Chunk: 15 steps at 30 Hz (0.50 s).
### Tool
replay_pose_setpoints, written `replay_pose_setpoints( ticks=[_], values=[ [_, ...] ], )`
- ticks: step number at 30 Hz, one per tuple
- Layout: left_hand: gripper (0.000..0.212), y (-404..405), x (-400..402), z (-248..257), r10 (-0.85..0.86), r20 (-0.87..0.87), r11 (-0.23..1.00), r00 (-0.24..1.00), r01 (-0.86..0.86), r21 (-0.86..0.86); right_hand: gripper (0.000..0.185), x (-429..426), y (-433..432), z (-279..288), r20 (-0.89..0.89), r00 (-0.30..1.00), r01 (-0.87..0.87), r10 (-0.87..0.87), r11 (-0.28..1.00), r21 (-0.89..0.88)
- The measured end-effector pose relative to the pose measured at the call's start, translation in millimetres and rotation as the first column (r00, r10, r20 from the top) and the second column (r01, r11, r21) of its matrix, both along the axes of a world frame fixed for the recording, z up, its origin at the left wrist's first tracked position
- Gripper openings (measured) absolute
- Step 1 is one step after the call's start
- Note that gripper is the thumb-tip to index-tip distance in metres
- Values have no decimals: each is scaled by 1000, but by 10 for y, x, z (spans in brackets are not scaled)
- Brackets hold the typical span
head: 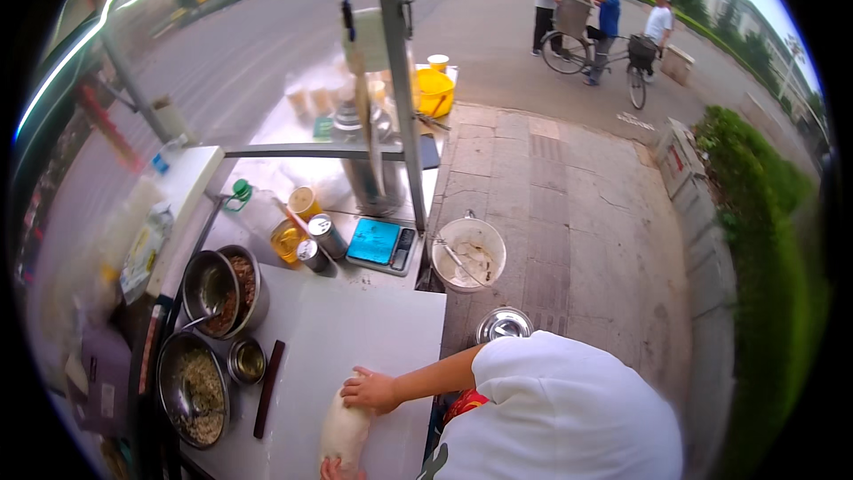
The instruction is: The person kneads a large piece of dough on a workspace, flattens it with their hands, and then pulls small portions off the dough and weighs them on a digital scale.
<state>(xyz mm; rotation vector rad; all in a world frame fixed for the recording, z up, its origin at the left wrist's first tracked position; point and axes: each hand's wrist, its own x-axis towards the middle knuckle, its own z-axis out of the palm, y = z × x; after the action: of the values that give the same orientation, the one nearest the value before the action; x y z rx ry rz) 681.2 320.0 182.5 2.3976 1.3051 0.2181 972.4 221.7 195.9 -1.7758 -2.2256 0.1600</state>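
A long, thick roll of pale dough [344, 433] lies on the white work board [363, 320] near the bottom of the view. My right hand [371, 392] grips its upper end, with curled fingers over the top. At the lower end, my left hand [341, 469] has its fingers on the dough; the picture's edge cuts off the rest of it. To the left of the dough lies a dark rolling stick [269, 389]. Beside that stand a small metal bowl of oil [246, 361] and a steel bowl of chopped filling [200, 383].
Steel bowls of meat filling [246, 280], shaker cans [326, 235], an oil bottle [288, 240] and a digital scale [378, 244] stand behind the board. A metal post [400, 80] rises there. A white bucket [469, 255] and a lidded pot [504, 325] are at the right. People stand by a bicycle farther off.
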Motion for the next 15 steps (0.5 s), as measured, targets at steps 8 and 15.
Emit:
replay_pose_setpoints(
  ticks=[8,15],
  values=[
    [39,490,491,-620,13,184,997,983,-27,72,130,-650,701,120,-28,991,-128,130,875,-467],
    [42,-587,406,-147,-16,23,973,1000,10,230,136,-238,-186,-97,-79,971,-224,224,975,2]
  ],
)
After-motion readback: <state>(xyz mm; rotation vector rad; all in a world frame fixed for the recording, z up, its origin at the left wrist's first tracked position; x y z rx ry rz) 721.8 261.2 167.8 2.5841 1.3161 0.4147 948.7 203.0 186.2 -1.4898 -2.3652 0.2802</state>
